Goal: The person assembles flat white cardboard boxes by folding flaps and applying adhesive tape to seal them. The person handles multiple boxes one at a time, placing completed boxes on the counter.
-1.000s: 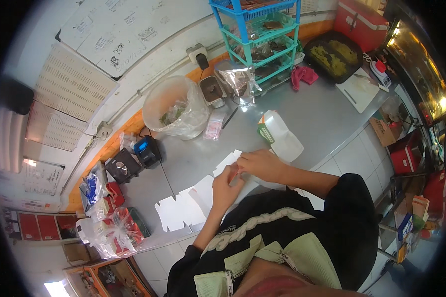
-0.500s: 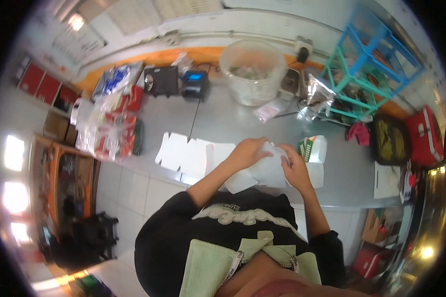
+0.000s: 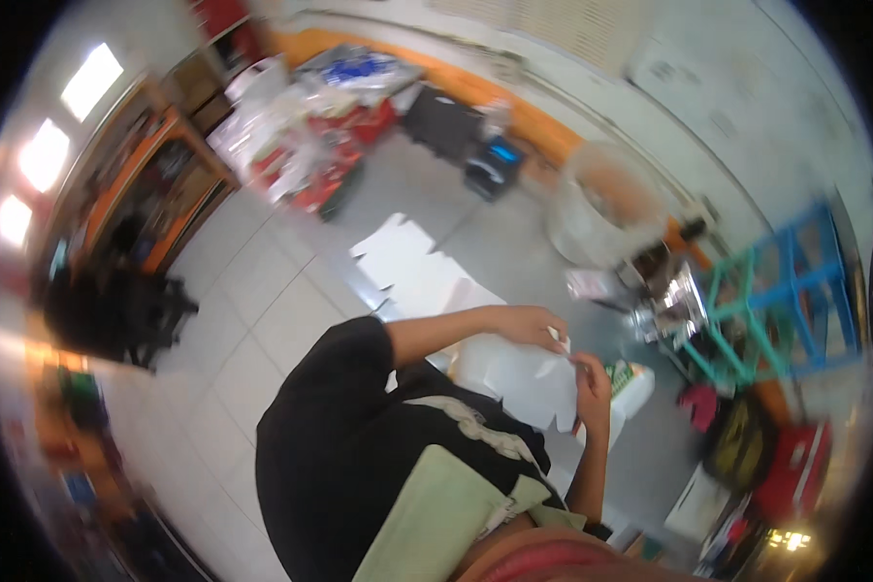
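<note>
A white cardboard box blank (image 3: 519, 376), partly folded, is between my hands at the near edge of the metal table. My left hand (image 3: 526, 327) is closed on its far edge, fingers bent over a small flap. Close beside it, my right hand (image 3: 592, 376) pinches the same blank at its far right corner. Another flat white blank (image 3: 412, 264) with notched edges lies to the left. Right of my right hand sits a white and green carton (image 3: 632, 390), partly hidden by that hand.
Farther back stand a translucent bucket (image 3: 601, 228), a small black device with a blue screen (image 3: 495, 167) and plastic-wrapped packs (image 3: 296, 155). A blue and green rack (image 3: 761, 301) stands at right, near a silver foil bag (image 3: 677, 303) and a red bag (image 3: 793, 472).
The head view has turned, so the table now runs slantwise. My hands have drawn closer together at the far edge of the box blank, which is still held.
</note>
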{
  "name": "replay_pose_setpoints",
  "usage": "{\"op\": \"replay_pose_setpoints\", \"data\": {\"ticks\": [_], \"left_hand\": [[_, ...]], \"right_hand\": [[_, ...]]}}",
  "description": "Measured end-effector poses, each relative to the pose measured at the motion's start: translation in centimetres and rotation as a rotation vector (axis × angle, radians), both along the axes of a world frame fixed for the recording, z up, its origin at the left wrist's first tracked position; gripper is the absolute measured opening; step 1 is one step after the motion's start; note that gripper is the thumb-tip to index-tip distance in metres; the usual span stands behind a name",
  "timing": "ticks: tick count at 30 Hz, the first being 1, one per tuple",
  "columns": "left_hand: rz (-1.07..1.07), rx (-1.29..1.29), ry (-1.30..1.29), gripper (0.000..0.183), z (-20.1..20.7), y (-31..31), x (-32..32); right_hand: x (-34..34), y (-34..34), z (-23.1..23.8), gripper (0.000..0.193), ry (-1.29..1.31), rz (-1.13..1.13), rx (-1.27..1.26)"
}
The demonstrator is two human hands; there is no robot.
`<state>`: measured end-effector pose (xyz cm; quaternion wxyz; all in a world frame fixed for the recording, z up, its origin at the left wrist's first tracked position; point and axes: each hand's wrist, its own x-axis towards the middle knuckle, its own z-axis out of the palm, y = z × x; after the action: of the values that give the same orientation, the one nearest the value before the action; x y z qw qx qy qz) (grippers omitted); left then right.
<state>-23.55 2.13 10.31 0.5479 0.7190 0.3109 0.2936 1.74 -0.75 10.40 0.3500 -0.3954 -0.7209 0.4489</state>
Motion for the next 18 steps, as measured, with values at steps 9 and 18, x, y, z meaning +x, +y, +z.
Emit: {"op": "replay_pose_setpoints", "data": {"ticks": [9,18], "left_hand": [[0.397,-0.247,-0.141,0.027,0.5,-0.1,0.9],[0.702,-0.178,-0.384,0.017,1.4,-4.2,1.7]], "right_hand": [[-6.6,1.8,4.8,0.017,-0.435,-0.071,0.341],[-7.3,2.4,4.9,0.009,-0.175,0.038,0.09]]}}
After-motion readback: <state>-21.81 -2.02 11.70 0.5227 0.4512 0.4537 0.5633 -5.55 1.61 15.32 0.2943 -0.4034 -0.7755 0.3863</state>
